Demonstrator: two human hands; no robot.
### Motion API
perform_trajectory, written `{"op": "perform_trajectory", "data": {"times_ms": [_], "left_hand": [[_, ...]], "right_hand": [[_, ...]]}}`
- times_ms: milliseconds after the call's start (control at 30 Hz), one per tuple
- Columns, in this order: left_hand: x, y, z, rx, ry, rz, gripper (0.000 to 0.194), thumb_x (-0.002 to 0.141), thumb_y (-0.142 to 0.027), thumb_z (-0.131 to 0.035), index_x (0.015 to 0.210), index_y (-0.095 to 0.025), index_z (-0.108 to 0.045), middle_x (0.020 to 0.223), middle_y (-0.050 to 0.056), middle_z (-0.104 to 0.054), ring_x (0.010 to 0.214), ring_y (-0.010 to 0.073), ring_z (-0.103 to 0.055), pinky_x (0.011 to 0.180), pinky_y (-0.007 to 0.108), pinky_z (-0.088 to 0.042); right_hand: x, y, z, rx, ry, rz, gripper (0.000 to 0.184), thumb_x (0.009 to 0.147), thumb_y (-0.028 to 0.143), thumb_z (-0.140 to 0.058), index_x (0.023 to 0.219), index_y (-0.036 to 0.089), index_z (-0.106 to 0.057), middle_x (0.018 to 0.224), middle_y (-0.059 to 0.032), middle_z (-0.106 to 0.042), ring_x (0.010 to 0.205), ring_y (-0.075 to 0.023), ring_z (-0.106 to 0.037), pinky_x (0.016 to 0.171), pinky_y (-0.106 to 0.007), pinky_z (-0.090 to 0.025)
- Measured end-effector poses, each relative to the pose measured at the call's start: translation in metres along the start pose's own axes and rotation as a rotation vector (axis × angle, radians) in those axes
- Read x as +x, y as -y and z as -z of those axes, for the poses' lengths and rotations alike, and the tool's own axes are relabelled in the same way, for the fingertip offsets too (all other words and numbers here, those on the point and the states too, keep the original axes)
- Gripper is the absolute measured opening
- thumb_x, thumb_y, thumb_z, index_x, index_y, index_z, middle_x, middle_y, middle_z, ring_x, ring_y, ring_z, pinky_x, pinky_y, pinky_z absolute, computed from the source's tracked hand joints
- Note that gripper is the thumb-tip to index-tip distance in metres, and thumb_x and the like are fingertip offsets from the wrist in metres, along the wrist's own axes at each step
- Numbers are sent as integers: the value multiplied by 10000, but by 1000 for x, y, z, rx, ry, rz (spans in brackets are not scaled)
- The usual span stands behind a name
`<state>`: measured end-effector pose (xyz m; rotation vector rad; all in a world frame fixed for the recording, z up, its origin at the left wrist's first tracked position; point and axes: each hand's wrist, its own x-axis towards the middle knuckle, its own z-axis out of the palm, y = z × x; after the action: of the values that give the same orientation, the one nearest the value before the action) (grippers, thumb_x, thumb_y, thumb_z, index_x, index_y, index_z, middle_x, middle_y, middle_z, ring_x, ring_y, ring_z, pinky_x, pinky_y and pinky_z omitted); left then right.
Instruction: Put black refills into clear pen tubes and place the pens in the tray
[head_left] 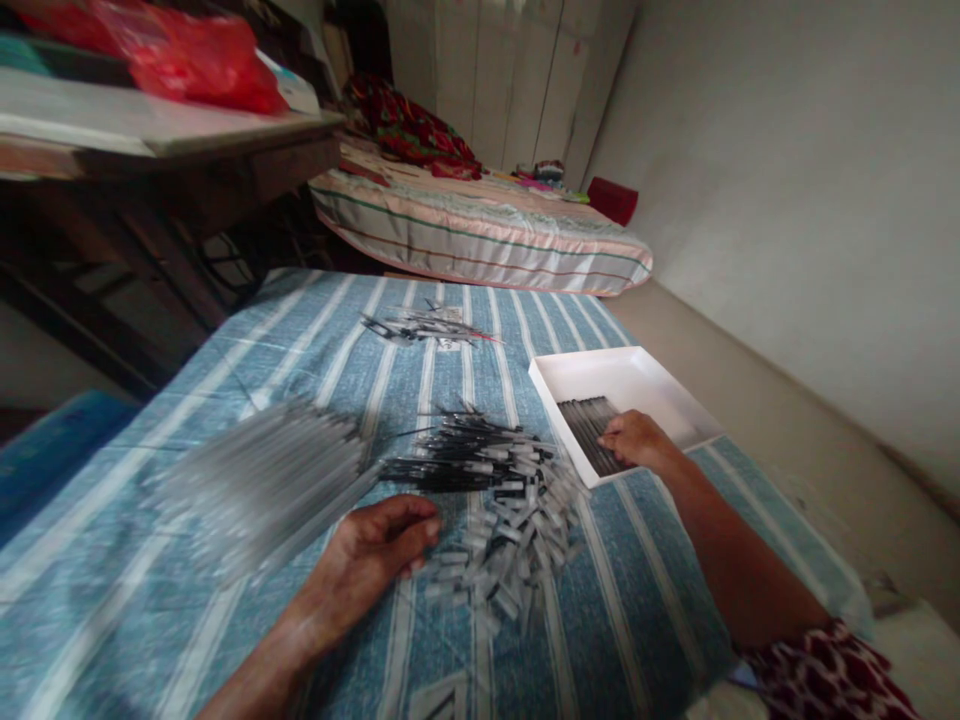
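My right hand point(636, 440) reaches into a shallow white box point(660, 385), fingers pinched on a pen at the side of a row of dark, slim pens point(589, 430). My left hand point(382, 540) hovers low over the striped cloth with its fingers curled together, and nothing shows between them. Just right of it lies a loose heap of small grey-white pen caps point(517, 550). Behind the caps is a pile of black, thin pen parts with pale ends point(457, 455). To the left, many translucent pen barrels point(270, 480) lie side by side, blurred.
A blue, white-striped cloth point(300, 330) covers the table. Toward its far edge lies a small bunch of thin sticks point(431, 325). A wooden table with a red plastic bag point(199, 60) stands at left. Beyond are a bed point(480, 225) and a bare wall point(795, 180).
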<state>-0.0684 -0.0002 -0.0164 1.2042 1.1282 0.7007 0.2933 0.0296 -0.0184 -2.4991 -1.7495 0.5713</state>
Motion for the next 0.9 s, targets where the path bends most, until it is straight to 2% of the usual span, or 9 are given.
{"op": "perform_trajectory", "data": {"times_ms": [167,300,433,533,600,667,800,900], "left_hand": [[-1,-1,-1,7,-2,-12,204,633,-352,-706,720,-168,-682,575,15,-632,453,120,-503,439,216,-397],[-2,1,-1,27,-3,-34,184,646,-341,-685,717,-172,-667,537,-14,-591,453,109,-486,447,204,-390],[-2,5,2,183,-35,-104,154,688,-329,-638,735,-183,-657,544,-33,-565,479,105,-460,462,192,-364],[-3,6,4,361,-64,-184,150,712,-324,-604,729,-186,-658,572,-27,-568,537,121,-480,500,195,-367],[-4,5,5,462,-75,-223,148,715,-315,-587,708,-187,-662,572,-25,-565,561,131,-492,524,200,-367],[-5,4,5,553,-91,-239,138,720,-299,-574,696,-195,-662,562,-26,-562,566,134,-499,537,202,-362],[-4,6,5,729,-166,-264,121,747,-246,-540,726,-210,-654,630,-8,-614,623,148,-556,603,217,-375],[-1,10,6,863,-200,-300,146,781,-214,-497,783,-206,-643,742,27,-645,706,170,-596,659,236,-391]], "right_hand": [[-5,3,5,-81,-3,19,215,785,298,-569,661,177,-696,559,-20,-658,555,-123,-612,518,-200,-391],[-8,6,10,-158,-24,25,242,783,338,-559,672,179,-704,674,-59,-687,668,-169,-630,559,-234,-389],[-21,18,12,-215,-117,25,276,795,378,-531,735,175,-708,795,-100,-695,757,-213,-619,584,-262,-368],[-45,38,4,-93,-180,190,276,806,384,-518,727,191,-698,715,-45,-688,673,-167,-599,575,-233,-357],[-65,58,-5,51,-97,364,291,819,386,-501,720,189,-691,638,-12,-667,601,-139,-576,553,-216,-346],[-83,79,-15,132,-23,490,268,818,360,-507,719,187,-687,646,-3,-668,607,-134,-575,547,-206,-335],[-104,117,-32,30,68,588,219,811,332,-533,733,203,-691,635,-9,-675,590,-137,-580,529,-213,-300],[-108,137,-39,-113,84,616,172,806,311,-550,769,212,-685,722,-38,-707,676,-165,-625,568,-226,-320]]}}
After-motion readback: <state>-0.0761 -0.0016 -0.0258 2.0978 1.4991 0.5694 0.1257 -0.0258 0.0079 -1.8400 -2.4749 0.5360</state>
